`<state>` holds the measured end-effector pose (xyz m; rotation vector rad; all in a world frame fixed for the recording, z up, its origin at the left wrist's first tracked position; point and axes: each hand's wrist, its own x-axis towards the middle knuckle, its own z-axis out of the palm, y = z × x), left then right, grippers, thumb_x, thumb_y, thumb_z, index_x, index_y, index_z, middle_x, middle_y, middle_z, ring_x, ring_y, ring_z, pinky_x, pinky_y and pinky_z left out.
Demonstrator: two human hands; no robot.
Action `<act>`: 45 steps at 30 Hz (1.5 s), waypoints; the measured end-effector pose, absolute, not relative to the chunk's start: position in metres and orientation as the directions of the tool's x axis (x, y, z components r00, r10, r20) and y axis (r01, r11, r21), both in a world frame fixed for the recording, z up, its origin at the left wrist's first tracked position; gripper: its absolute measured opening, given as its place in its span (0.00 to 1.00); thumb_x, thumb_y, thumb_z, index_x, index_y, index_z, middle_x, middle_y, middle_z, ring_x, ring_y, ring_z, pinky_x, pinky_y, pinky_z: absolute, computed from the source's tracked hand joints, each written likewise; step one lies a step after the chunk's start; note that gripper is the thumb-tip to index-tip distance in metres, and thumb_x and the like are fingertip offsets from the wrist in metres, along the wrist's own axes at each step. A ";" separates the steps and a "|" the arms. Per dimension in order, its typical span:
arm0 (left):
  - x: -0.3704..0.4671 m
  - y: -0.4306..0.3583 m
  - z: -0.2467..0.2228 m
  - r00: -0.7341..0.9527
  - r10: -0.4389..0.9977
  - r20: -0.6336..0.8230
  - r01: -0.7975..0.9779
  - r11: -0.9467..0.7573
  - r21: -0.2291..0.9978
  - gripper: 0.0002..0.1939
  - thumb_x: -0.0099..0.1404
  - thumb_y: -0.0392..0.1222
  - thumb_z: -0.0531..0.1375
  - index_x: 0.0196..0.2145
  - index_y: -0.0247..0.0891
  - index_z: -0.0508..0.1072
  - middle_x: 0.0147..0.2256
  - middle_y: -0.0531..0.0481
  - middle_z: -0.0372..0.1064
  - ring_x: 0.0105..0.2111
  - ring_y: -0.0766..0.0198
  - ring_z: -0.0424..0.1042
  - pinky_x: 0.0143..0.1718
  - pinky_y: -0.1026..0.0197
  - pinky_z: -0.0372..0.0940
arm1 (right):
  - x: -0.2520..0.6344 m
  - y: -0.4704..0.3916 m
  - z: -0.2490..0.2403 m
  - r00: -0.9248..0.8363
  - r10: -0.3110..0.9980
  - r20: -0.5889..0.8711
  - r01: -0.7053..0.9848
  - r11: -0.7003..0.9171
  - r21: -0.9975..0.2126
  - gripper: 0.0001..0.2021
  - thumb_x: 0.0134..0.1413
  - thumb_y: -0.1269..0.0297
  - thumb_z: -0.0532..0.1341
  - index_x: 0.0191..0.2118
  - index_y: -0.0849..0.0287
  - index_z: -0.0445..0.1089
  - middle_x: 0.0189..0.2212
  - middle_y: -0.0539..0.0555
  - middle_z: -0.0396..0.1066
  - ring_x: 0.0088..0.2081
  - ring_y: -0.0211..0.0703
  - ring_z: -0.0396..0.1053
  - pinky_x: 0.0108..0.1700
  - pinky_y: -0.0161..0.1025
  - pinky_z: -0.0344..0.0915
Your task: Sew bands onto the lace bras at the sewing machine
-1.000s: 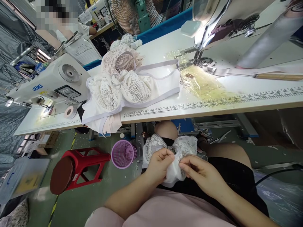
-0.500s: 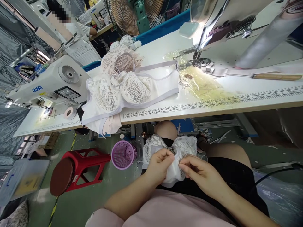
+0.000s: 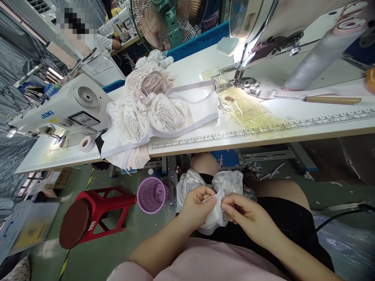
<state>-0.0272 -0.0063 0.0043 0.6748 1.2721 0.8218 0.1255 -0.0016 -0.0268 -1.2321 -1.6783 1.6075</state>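
A white lace bra (image 3: 215,222) lies across my lap, its two cups pointing away from me. My left hand (image 3: 199,207) pinches the fabric near the middle between the cups, thumb against the fingers. Close beside it, my right hand (image 3: 244,212) grips the same bra with thumb and fingertips at its right side. What exactly sits between the fingertips is too small to make out. On the table edge above, another white lace bra (image 3: 165,111) rests spread out, with beige lace pieces (image 3: 152,80) heaped behind it.
A lit sewing machine (image 3: 240,74) stands at the table's right, near a wooden-handled tool (image 3: 331,99). Another sewing machine (image 3: 79,103) is on the left. Below are a purple basket (image 3: 142,197) and a red stool (image 3: 102,199). A fan (image 3: 172,29) and a person (image 3: 102,45) are behind.
My view has shifted slightly. Both hands stay on the bra in my lap, with only small finger movements.
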 end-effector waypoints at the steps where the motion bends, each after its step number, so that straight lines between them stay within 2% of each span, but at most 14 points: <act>1: -0.027 -0.005 0.005 0.092 0.832 -0.548 -0.147 0.555 0.819 0.20 0.44 0.53 0.64 0.24 0.36 0.62 0.14 0.61 0.53 0.13 0.77 0.48 0.16 0.68 0.43 | 0.125 -0.001 -0.027 -0.460 0.860 -0.221 0.255 -0.111 -0.961 0.11 0.54 0.58 0.52 0.27 0.58 0.64 0.20 0.48 0.60 0.24 0.38 0.62 0.26 0.35 0.61; 7: -0.026 0.001 0.014 0.098 0.826 -0.555 -0.161 0.564 0.810 0.21 0.42 0.53 0.65 0.24 0.35 0.63 0.14 0.61 0.54 0.13 0.77 0.48 0.16 0.69 0.44 | 0.128 0.005 -0.020 -0.478 0.854 -0.205 0.212 -0.115 -0.971 0.11 0.54 0.59 0.53 0.26 0.59 0.64 0.20 0.48 0.60 0.22 0.37 0.61 0.25 0.34 0.61; 12: -0.022 0.025 0.035 0.170 0.863 -0.476 -0.192 0.503 0.843 0.19 0.42 0.50 0.66 0.24 0.34 0.65 0.13 0.60 0.55 0.13 0.77 0.50 0.16 0.69 0.44 | 0.136 0.031 0.009 -0.487 0.856 -0.174 0.159 -0.109 -0.981 0.09 0.51 0.59 0.55 0.25 0.58 0.64 0.19 0.46 0.58 0.20 0.34 0.60 0.22 0.32 0.59; 19: -0.012 0.093 0.107 0.316 0.903 -0.290 -0.216 0.366 0.905 0.17 0.40 0.46 0.67 0.23 0.33 0.67 0.15 0.57 0.61 0.13 0.76 0.56 0.17 0.69 0.49 | 0.148 0.085 0.083 -0.412 0.911 0.031 0.068 0.065 -0.996 0.10 0.48 0.57 0.57 0.25 0.59 0.64 0.17 0.45 0.57 0.18 0.33 0.57 0.21 0.32 0.56; 23: -0.012 0.125 0.130 0.351 0.905 -0.242 -0.151 0.310 0.939 0.18 0.37 0.45 0.68 0.24 0.32 0.69 0.16 0.55 0.64 0.14 0.75 0.58 0.18 0.68 0.51 | 0.148 0.107 0.100 -0.359 0.925 0.123 0.061 0.155 -0.986 0.11 0.49 0.55 0.57 0.25 0.58 0.63 0.15 0.45 0.56 0.18 0.34 0.56 0.21 0.33 0.55; 32: -0.019 0.162 0.102 0.354 0.874 -0.334 -0.013 0.361 0.932 0.20 0.36 0.44 0.69 0.25 0.32 0.68 0.16 0.56 0.63 0.15 0.74 0.58 0.21 0.67 0.53 | 0.139 0.136 0.065 -0.300 0.951 0.075 0.062 0.097 -0.993 0.10 0.50 0.57 0.55 0.25 0.58 0.62 0.16 0.44 0.56 0.19 0.34 0.57 0.22 0.33 0.54; 38: -0.022 0.173 0.090 0.371 0.857 -0.357 -0.045 0.401 0.915 0.18 0.36 0.42 0.69 0.24 0.32 0.68 0.19 0.54 0.65 0.19 0.71 0.62 0.25 0.65 0.56 | 0.137 0.144 0.050 -0.263 0.963 0.051 0.095 0.078 -0.992 0.08 0.51 0.59 0.55 0.26 0.57 0.63 0.17 0.45 0.57 0.20 0.35 0.59 0.24 0.34 0.55; 45: -0.026 0.183 0.075 0.395 0.844 -0.362 -0.043 0.411 0.911 0.18 0.36 0.43 0.69 0.24 0.32 0.69 0.19 0.54 0.64 0.19 0.71 0.60 0.26 0.65 0.55 | 0.136 0.151 0.040 -0.290 0.957 0.016 0.082 0.042 -0.996 0.09 0.51 0.59 0.55 0.25 0.57 0.62 0.17 0.44 0.56 0.19 0.35 0.58 0.23 0.34 0.55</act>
